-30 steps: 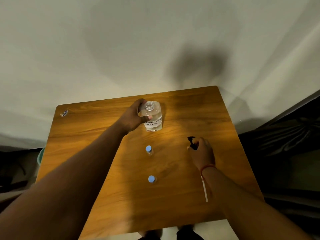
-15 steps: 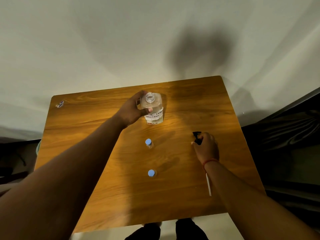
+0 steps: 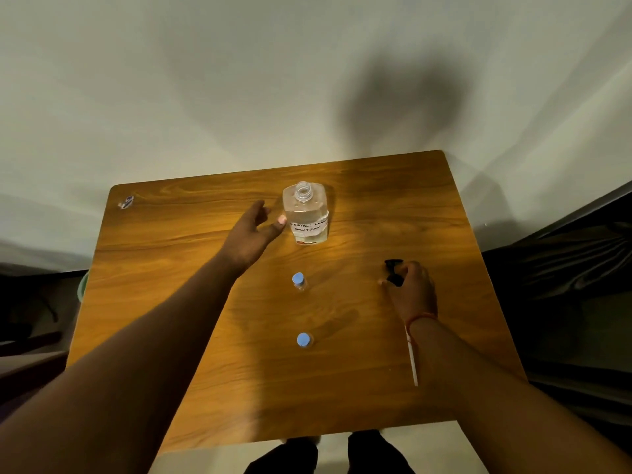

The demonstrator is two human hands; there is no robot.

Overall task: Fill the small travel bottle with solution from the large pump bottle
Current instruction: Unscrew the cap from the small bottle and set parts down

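Note:
The large clear bottle (image 3: 306, 213) stands upright at the back middle of the wooden table (image 3: 171, 254), its neck uncapped and a handwritten white label on its front. My left hand (image 3: 251, 234) is just left of it, fingers spread and apart from the bottle. Two small travel bottles with blue caps stand in front of it, one nearer the big bottle (image 3: 299, 280) and one closer to me (image 3: 303, 340). My right hand (image 3: 412, 289) rests on the table at the right, holding the black pump head (image 3: 393, 270). The pump's white tube (image 3: 412, 357) lies under my right wrist.
A small scrap or sticker (image 3: 126, 202) lies at the table's back left corner. A pale wall rises behind the table. Dark furniture (image 3: 574, 268) stands to the right, and more dark shapes to the left. My feet show below the table's front edge.
My left hand has let go of the large bottle and drawn back to its left with fingers spread. My right hand stays on the pump head.

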